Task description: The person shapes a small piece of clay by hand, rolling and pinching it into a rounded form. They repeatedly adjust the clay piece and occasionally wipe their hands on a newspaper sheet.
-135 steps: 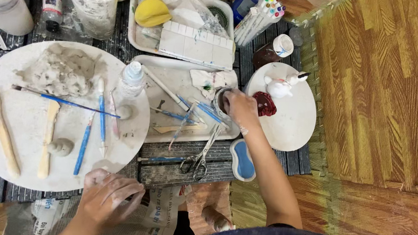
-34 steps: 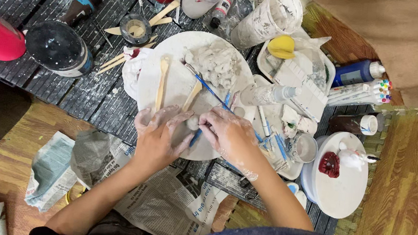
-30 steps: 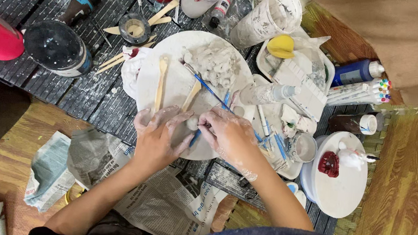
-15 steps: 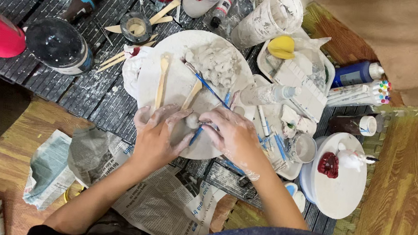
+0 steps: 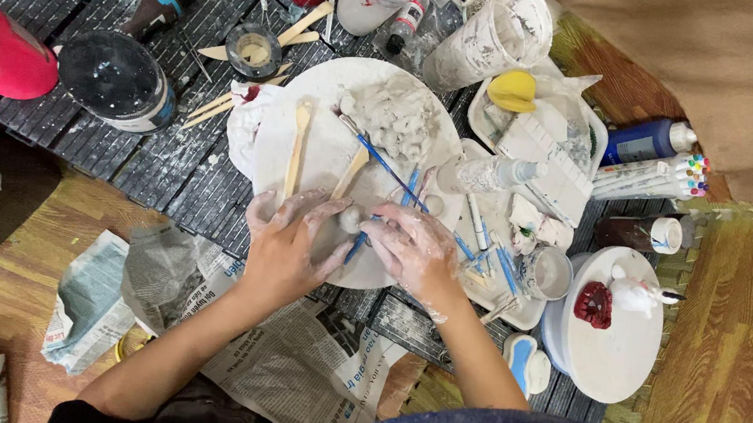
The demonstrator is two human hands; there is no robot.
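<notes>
Both hands meet at the near edge of a round white board (image 5: 309, 157) that lies on a dark slatted table (image 5: 174, 164). Between them sits a small grey ball of clay (image 5: 351, 218). The left hand (image 5: 284, 245), smeared with pale clay, has its fingers spread and curved, and its fingertips touch the ball from the left; it does not close around it. The right hand (image 5: 414, 250), also covered with clay, is half curled, and its fingertips press the ball from the right side. On the same board, two long wooden modelling sticks (image 5: 296, 147) lie just beyond the left hand, and a lump of rough grey clay (image 5: 393, 119) lies at the far side. A thin blue-handled brush (image 5: 389, 169) lies across the board between the lump and the right hand. To the right stands a smaller round white plate (image 5: 616, 347) with a dark red piece (image 5: 594, 305) on it. Crumpled newspaper sheets (image 5: 293, 357) lie on the wooden floor under the forearms.
</notes>
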